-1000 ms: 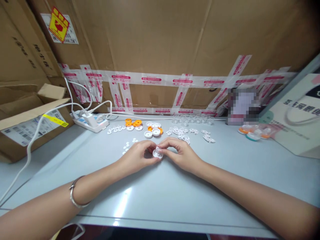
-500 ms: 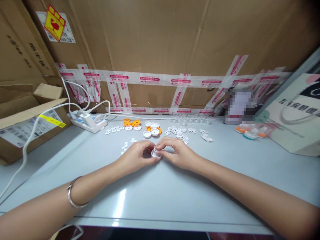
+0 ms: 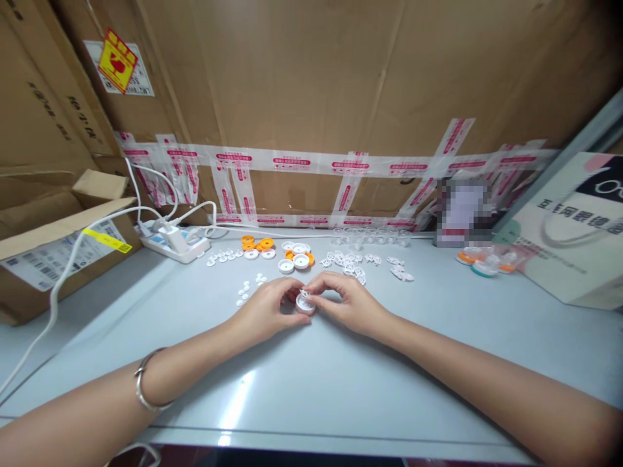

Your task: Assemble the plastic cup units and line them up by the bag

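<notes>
A round white cup-like part (image 3: 305, 306) stands on the grey table (image 3: 311, 376), with the fingers and thumb of my left hand (image 3: 272, 305) curled round it. Over its opening, my right hand (image 3: 348, 299) pinches a small white openwork piece (image 3: 304, 294) between thumb and fingertips. Beyond the hands lie white and orange round caps (image 3: 287, 264), orange rings (image 3: 265, 244) and several white openwork pieces (image 3: 349, 261). Small white discs (image 3: 244, 293) are just left of my left hand.
Clear cups (image 3: 370, 237) line the back by a big taped carton (image 3: 292, 78). At left are a power strip (image 3: 187, 250) with cables and an open box (image 3: 73, 240). Finished-looking capped pieces (image 3: 487, 263) and a printed bag (image 3: 574, 227) stand right.
The view has shifted slightly, so everything appears a little lower. The white openwork piece and the cup's opening show more clearly between my hands, which keep nearly the same pose.
</notes>
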Action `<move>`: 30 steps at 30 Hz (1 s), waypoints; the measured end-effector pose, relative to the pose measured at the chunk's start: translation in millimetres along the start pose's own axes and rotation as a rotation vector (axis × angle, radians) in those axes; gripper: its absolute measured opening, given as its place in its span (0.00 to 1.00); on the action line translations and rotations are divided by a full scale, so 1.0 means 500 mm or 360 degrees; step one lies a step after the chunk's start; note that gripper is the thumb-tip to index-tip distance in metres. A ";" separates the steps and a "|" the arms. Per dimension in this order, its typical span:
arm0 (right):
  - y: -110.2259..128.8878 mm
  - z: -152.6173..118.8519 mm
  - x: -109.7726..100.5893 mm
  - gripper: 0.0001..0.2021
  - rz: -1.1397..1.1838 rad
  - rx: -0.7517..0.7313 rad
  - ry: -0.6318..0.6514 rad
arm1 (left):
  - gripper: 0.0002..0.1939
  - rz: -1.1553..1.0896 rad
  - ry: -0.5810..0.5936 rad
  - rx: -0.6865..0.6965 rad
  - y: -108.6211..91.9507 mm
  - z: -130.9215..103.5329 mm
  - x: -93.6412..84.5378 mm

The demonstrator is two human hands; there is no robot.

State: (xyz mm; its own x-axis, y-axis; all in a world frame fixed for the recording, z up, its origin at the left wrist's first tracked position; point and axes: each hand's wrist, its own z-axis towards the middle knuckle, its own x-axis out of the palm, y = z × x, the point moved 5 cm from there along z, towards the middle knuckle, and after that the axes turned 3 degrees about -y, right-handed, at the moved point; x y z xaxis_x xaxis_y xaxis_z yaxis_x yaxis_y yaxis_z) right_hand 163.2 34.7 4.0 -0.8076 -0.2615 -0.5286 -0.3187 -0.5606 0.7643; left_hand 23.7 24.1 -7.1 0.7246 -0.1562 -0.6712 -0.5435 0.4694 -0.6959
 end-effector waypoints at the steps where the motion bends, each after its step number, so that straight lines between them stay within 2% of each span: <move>1: -0.001 -0.001 0.001 0.04 0.0010 0.0017 -0.0013 | 0.17 -0.0003 -0.0003 -0.0013 0.001 0.001 0.001; 5: 0.004 -0.003 0.009 0.06 0.0054 0.0024 -0.0035 | 0.15 -0.0015 -0.0015 -0.0054 0.002 0.002 0.002; 7: 0.006 0.004 -0.003 0.11 0.0097 0.0009 -0.0081 | 0.15 -0.0048 -0.0042 -0.0078 0.003 0.001 0.000; 9: -0.006 0.018 -0.041 0.14 0.0132 0.0017 -0.0258 | 0.16 -0.0130 -0.0081 -0.0123 0.006 0.000 -0.005; 11: -0.038 0.034 -0.108 0.11 0.0078 0.0044 -0.0596 | 0.16 -0.0273 -0.0090 -0.0215 0.012 -0.001 -0.006; 13: -0.082 0.045 -0.176 0.09 -0.0151 0.0075 -0.0863 | 0.17 -0.0467 -0.0058 -0.0329 0.020 -0.001 -0.003; 15: -0.130 0.055 -0.225 0.08 -0.0484 0.0157 -0.0931 | 0.18 -0.0642 -0.0023 -0.0424 0.025 0.000 0.002; 17: -0.168 0.063 -0.250 0.09 -0.0697 0.0182 -0.0902 | 0.20 -0.0749 -0.0015 -0.0488 0.026 0.001 0.005; 20: -0.198 0.071 -0.249 0.11 -0.0758 0.0187 -0.0821 | 0.21 -0.0847 -0.0013 -0.0568 0.024 0.002 0.006; 23: -0.205 0.076 -0.234 0.10 -0.0764 0.0206 -0.0782 | 0.22 -0.0972 -0.0009 -0.0608 0.019 0.001 0.006; 30: -0.202 0.077 -0.235 0.08 -0.0631 0.0303 -0.0787 | 0.21 -0.1244 -0.0023 -0.0516 0.016 -0.001 0.003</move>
State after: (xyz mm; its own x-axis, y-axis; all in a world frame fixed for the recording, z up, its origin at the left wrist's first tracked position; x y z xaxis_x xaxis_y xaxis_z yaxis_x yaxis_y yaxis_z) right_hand 271.2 152.2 2.9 -0.7293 0.3533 -0.5859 -0.6842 -0.3798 0.6226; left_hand 20.2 27.2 -13.5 0.9466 -0.3203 0.0357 0.0235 -0.0419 -0.9988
